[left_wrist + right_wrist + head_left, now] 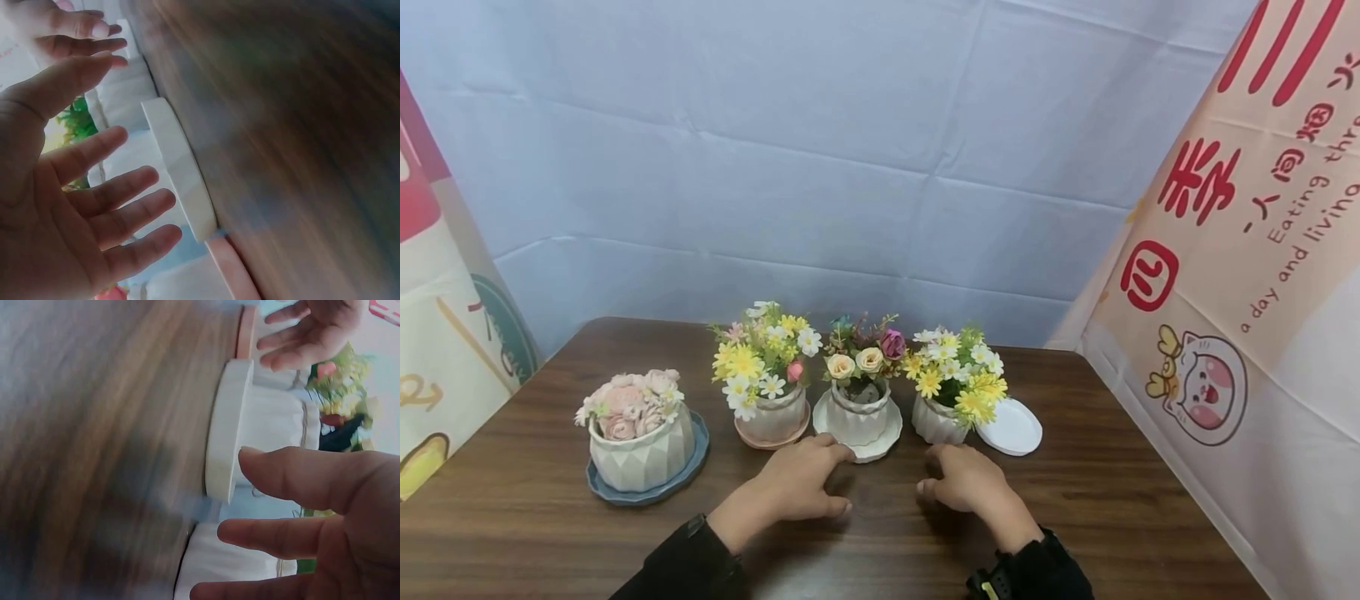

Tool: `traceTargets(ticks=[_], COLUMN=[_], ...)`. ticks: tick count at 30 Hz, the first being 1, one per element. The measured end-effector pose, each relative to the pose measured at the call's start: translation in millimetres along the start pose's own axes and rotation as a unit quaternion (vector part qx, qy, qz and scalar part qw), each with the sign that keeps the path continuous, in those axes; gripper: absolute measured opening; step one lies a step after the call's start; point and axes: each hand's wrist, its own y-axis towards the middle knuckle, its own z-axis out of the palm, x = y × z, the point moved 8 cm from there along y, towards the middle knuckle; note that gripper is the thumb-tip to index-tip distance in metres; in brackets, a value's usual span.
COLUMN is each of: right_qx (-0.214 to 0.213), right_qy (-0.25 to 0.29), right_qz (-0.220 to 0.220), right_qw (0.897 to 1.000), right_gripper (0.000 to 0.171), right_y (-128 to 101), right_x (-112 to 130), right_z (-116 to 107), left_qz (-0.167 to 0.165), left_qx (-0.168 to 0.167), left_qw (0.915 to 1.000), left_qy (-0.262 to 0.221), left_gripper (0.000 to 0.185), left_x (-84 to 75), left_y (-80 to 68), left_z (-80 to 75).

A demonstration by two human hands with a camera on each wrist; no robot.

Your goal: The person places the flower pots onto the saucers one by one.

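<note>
My left hand [802, 481] is over the front of the table with fingers spread, near the cream saucer [880, 446] that bears the middle flower pot [856, 418]. My right hand [968, 482] is in front of the pot with yellow and white daisies [938, 421], its fingers extended and holding nothing. That pot stands directly on the wood, beside a white saucer [1011, 427] at its right. In the left wrist view, the spread fingers [134, 200] overlap the cream saucer [178, 165]. In the right wrist view, the thumb [281, 472] shows in front of the middle pot [272, 422].
Left of the middle pot, another daisy pot [775, 417] sits on a pink saucer [758, 442]. Farther left is a faceted pot [643, 457] of pale pink flowers on a blue saucer [698, 454]. A pale cloth [820, 167] hangs behind the brown table [1138, 500].
</note>
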Motion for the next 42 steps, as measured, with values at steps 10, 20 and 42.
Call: traceTargets(ticks=[10,20,42], right_qx=[-0.01,-0.023,-0.064], right_qy=[0.02,0.046,0.064], right_qz=[0.01,0.013,0.096], right_qw=[1.0,0.999,0.991], right_gripper=[0.048,0.048,0.051], right_y=[-1,0,6], right_x=[-23,-37,-93], right_z=[-14,-22,-31], left_qz=[-0.021,-0.053,-0.081], left_qx=[-0.002,-0.01,-0.062], left_qw=[0.9992,0.9966,0.9763], left_qy=[-0.035,-0.063,-0.191], left_gripper=[0.049,0.05,0.055], left_x=[-7.6,-6.4,-18.7], left_y=[14.8,25.4,57.9], left_z=[4.4,9.0,22.7])
